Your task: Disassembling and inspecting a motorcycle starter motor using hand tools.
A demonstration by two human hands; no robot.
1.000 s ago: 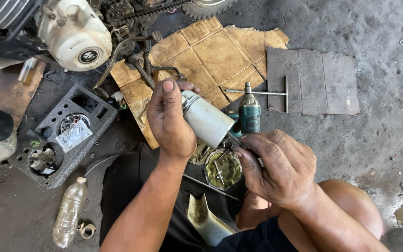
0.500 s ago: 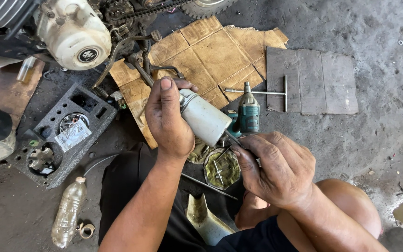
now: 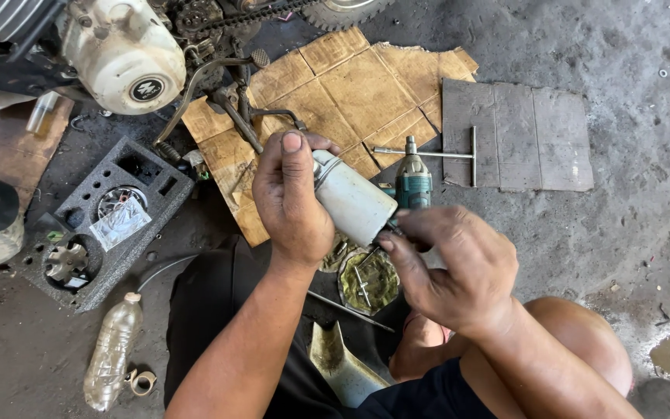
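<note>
the left hand (image 3: pixel 292 198) was wrapped around the upper end of a pale cylindrical metal part (image 3: pixel 353 200), thumb laid along its top, holding it tilted above the person's lap. the right hand (image 3: pixel 447 268) met the part's lower end, its fingertips (image 3: pixel 389 242) pinched together at the rim on something too small and hidden to make out, so both hands were closed on the same piece. directly below the hands a round dish of dirty oil (image 3: pixel 367 281) sat on the ground with small metal pieces in it, and a thin rod (image 3: pixel 349 310) lay beside it. a pale plastic cover (image 3: pixel 343 365) lay between the knees. to the left, a clear plastic bottle (image 3: pixel 114 361) lay on its side near a small ring (image 3: pixel 143 382). farther left, a black foam tray (image 3: pixel 106 225) held a clutch-like round part and a plastic bag. beyond the hands a teal power tool (image 3: pixel 413 182) stood on flattened cardboard (image 3: pixel 350 85), with a t-handle wrench (image 3: pixel 440 153) just behind it, reaching onto a grey board (image 3: pixel 517 136). farthest off was a motorcycle engine (image 3: pixel 122 54) with a white side cover and a chain.
</note>
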